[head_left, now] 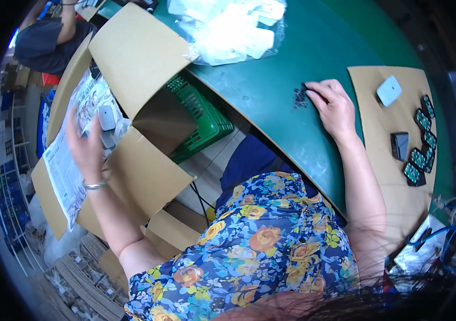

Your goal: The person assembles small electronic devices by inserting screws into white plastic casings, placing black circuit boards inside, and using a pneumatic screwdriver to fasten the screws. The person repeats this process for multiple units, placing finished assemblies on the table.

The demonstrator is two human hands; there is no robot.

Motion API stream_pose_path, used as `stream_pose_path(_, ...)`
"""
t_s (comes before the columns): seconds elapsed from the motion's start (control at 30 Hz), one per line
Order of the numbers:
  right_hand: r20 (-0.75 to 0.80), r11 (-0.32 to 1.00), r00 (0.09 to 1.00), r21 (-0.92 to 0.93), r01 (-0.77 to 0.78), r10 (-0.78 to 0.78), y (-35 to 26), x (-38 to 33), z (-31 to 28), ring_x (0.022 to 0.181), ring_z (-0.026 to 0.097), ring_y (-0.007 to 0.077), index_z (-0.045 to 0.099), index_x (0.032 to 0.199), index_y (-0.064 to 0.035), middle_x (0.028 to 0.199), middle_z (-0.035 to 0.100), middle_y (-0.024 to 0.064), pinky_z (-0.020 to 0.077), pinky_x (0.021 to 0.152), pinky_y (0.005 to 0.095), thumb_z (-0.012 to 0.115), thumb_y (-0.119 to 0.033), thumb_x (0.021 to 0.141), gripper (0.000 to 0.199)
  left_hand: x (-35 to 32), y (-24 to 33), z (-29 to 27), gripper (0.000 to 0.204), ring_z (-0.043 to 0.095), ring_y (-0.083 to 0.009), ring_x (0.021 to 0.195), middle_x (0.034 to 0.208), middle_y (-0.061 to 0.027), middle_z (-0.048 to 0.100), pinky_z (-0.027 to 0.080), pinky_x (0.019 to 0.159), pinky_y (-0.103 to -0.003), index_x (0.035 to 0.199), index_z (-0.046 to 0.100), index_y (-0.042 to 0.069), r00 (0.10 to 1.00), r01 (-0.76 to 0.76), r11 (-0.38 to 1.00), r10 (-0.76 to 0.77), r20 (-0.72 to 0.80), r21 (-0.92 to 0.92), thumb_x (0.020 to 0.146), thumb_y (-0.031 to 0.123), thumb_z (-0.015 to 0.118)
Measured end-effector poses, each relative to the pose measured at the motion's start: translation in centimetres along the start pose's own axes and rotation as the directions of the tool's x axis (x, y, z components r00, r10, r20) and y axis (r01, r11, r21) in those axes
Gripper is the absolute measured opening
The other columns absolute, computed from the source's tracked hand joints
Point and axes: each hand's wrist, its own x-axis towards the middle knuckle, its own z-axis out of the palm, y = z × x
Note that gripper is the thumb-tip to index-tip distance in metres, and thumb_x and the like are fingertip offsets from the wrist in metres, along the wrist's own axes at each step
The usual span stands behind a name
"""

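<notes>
My left hand [85, 144], a bracelet on its wrist, hangs over an opened cardboard box [138, 59] with its fingers apart. Close to those fingers lies a white rounded plastic piece [106, 117] on newspaper [66, 174] inside the box. On the green table [249, 91], my right hand [336, 109] pinches thumb and forefinger together beside a small pile of tiny dark parts [299, 98], perhaps screws. Whatever is between those fingertips is too small to name.
A cardboard sheet [377, 123] on the right bears a white housing [389, 91], a black case [399, 145] and several green circuit boards [423, 119]. A bag of white pieces [233, 32] sits at the back. Below stands a green crate [201, 115]. Another person [49, 43] is at far left.
</notes>
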Motion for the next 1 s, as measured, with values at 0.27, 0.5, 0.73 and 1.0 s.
stream_pose_path(0.27, -0.047, 0.982, 0.993, 0.160, -0.099, 0.108, -1.1, -1.0, -1.4, 0.071, 0.060, 0.0165, 0.065, 0.087, -0.0061, 0.083, 0.062, 0.0063, 0.0473, 0.062, 0.0260, 0.065, -0.008, 0.078, 0.010, 6.4, 18.3, 16.6, 0.028, 0.054, -0.0274, 0.092, 0.094, -0.0097, 0.060, 0.042, 0.084, -0.037, 0.097, 0.061, 0.006, 0.617, -0.680, 0.695, 0.714, 0.329, -0.234, 0.072, 0.018, 0.066)
stream_pose_path(0.5, 0.231, 0.598, 0.834, 0.604, -0.527, 0.501, -1.8, -3.3, -3.2, 0.073, 0.059, 0.0082, 0.062, 0.096, 0.0002, 0.086, 0.064, 0.0039, 0.0477, 0.063, 0.0204, 0.059, -0.008, 0.085, 0.014, 10.2, 17.8, 17.0, 0.018, 0.055, -0.0261, 0.084, 0.083, -0.0081, 0.059, 0.044, 0.077, -0.035, 0.086, 0.063, 0.008, 0.393, -0.686, 0.635, 0.733, 0.555, -0.354, 0.069, 0.012, 0.067)
stream_pose_path(0.73, 0.416, 0.169, 0.799, 0.834, -0.526, 0.435, -0.7, -6.4, -5.3, 0.073, 0.059, 0.0098, 0.059, 0.100, -0.0010, 0.089, 0.063, 0.0085, 0.0484, 0.061, 0.0205, 0.057, -0.007, 0.087, 0.015, 8.2, 20.8, 15.0, 0.024, 0.057, -0.0127, 0.077, 0.083, -0.0038, 0.059, 0.047, 0.072, -0.025, 0.105, 0.056, 0.005, 0.713, -0.205, 0.796, 0.520, 0.470, -0.569, 0.082, 0.012, 0.061)
stream_pose_path(1.0, 0.342, 0.059, 0.833, 0.912, -0.406, 0.434, -0.9, -11.3, -7.9, 0.077, 0.063, 0.0135, 0.054, 0.101, 0.0006, 0.091, 0.063, 0.0120, 0.0503, 0.059, 0.0213, 0.054, -0.007, 0.088, 0.016, -4.9, 28.5, 11.9, 0.031, 0.058, -0.0097, 0.080, 0.093, -0.0068, 0.062, 0.048, 0.068, -0.023, 0.114, 0.046, 0.000, 0.390, 0.686, 0.441, 0.447, 0.805, -0.578, 0.086, 0.008, 0.057)
